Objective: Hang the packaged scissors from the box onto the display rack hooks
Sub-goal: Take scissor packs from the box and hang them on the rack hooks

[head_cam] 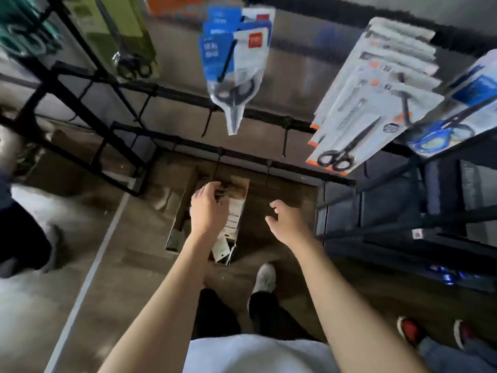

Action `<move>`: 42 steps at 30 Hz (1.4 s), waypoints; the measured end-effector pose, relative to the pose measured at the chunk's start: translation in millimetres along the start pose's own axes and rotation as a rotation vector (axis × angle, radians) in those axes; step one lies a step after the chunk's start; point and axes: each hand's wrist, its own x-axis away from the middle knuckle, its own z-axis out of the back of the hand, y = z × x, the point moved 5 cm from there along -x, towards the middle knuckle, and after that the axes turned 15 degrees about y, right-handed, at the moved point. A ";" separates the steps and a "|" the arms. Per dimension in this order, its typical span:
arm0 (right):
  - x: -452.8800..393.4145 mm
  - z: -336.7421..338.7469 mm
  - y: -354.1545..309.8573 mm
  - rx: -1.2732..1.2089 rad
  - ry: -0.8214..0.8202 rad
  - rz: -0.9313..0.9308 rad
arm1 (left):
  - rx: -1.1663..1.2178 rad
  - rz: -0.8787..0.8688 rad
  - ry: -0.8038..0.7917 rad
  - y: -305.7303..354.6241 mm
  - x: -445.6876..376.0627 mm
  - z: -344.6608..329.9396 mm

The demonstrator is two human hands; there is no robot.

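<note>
Curled over packaged scissors (233, 215) in the open box (172, 239) on the floor: left hand (207, 208), whether already pinching one unclear. Further right, right hand (286, 220) loosely spread, holding nothing. Judged as the picking step; next, lift one pack to a bare hook (284, 142) above, between the hung packs (235, 63)

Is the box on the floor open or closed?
Open. The box has its top flaps apart, and white packages show inside under the left hand.
</note>
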 end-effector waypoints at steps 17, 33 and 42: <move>-31.5 -303.8 18.9 0.530 -0.370 0.442 | -0.525 0.171 -0.352 -303.6 30.5 -145.0; -187.6 -527.1 74.8 0.875 -0.244 0.779 | -0.622 -0.171 -0.916 -454.3 0.9 -401.4; -201.8 -555.1 78.0 0.924 -0.208 0.697 | -0.817 -0.696 -0.840 -456.4 -1.5 -435.7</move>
